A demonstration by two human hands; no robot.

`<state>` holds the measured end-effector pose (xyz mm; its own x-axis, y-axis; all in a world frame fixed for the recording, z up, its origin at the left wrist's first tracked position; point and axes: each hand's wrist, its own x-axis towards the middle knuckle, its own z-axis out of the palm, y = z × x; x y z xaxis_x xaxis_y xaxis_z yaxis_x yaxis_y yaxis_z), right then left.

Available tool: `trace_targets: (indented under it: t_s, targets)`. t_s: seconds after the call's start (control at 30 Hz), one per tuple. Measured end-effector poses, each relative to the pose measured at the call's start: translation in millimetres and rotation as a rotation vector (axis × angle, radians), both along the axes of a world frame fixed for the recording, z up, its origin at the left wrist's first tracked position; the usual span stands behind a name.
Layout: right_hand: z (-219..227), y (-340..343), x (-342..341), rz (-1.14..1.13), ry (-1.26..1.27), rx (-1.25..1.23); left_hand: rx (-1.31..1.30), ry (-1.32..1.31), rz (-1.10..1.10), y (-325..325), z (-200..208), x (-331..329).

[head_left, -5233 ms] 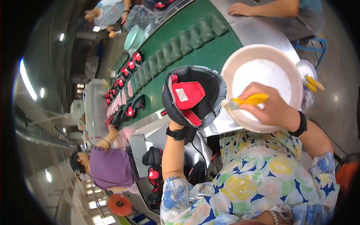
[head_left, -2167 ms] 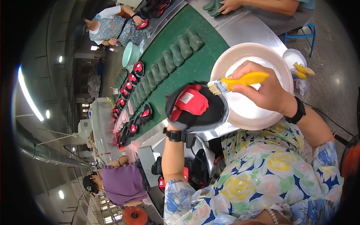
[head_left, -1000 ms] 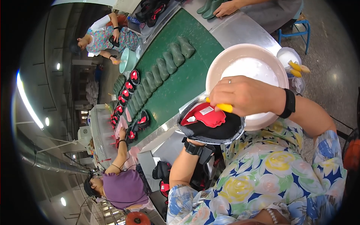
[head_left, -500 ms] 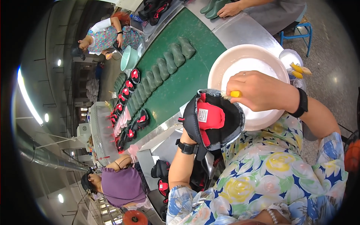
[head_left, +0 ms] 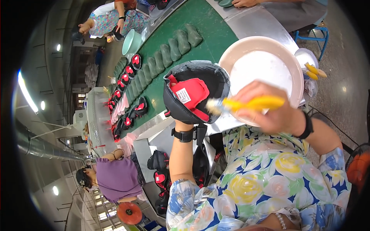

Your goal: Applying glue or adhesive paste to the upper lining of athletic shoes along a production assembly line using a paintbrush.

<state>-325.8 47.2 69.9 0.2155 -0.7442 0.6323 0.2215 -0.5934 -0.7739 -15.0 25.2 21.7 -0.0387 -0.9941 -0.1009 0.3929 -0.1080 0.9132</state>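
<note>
My left hand [head_left: 184,126] holds up a black shoe upper [head_left: 176,101] from beneath, its fingers hidden by it. The red lining and a white label show inside the open upper, and its raw grey edge faces me. A yellow-handled brush [head_left: 254,103] is gripped in my right hand [head_left: 266,115], which is blurred by motion. Its pale bristles touch or hover just over the upper's lower right edge; I cannot tell which. Right behind that hand stands a wide beige basin [head_left: 299,79] of white liquid.
A green conveyor belt [head_left: 208,36] carries a row of dark green foot-shaped lasts [head_left: 169,54] and several black-and-red uppers [head_left: 130,72]. More uppers [head_left: 160,178] lie at my left. A white tub [head_left: 306,56] with yellow-handled brushes stands right of the basin. Co-workers sit around the belt.
The shoe upper has moved left, away from the basin. My right hand has come lower and turned, so the brush's yellow handle now shows lengthwise. The whole view has shifted slightly.
</note>
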Motion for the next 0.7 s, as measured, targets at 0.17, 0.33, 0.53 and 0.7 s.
trace_targets:
  t_s: [0.17, 0.33, 0.53, 0.7]
  targets:
    - [-13, -2, 9, 0.002, 0.252, -0.05, -0.089, 0.076, 0.144, 1, -5, 7]
    - [-12, -6, 27, -0.08, 0.041, 0.085, -0.166, 0.203, 0.242, 3, -15, 7]
    - [2, -15, 42, 0.041, 0.383, 0.261, -0.466, -1.038, 0.386, 11, -47, 42]
    - [1, -35, 7, -0.074, 0.424, 0.37, 0.035, -0.088, 0.702, -6, -74, 181]
